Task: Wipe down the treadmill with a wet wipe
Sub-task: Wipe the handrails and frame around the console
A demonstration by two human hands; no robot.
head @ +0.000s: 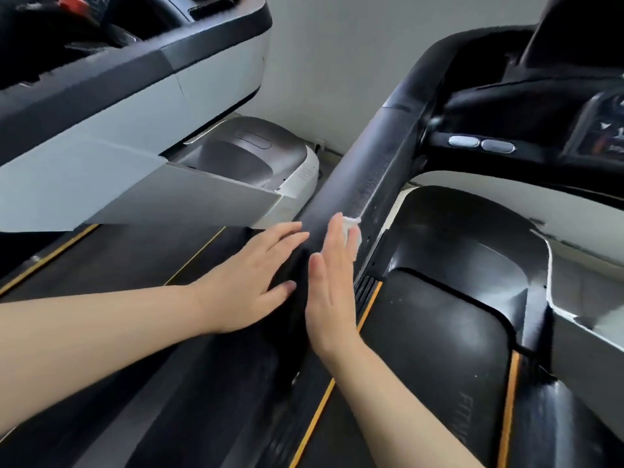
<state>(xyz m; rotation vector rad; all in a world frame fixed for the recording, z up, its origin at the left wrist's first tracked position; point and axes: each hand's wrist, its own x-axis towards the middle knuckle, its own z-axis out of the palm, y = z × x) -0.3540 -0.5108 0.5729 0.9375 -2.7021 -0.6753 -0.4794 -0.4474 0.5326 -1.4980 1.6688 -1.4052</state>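
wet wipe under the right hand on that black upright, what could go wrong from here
1. The right hand presses the wet wipe with straight fingers rather than gripping it, so the wipe could slip out and drop toward the belt.
2. Only a small bunched corner of the wipe shows, so a stroke may cover just a narrow strip of the black upright.
3. The left hand rests on the upright's other side and may smudge it.
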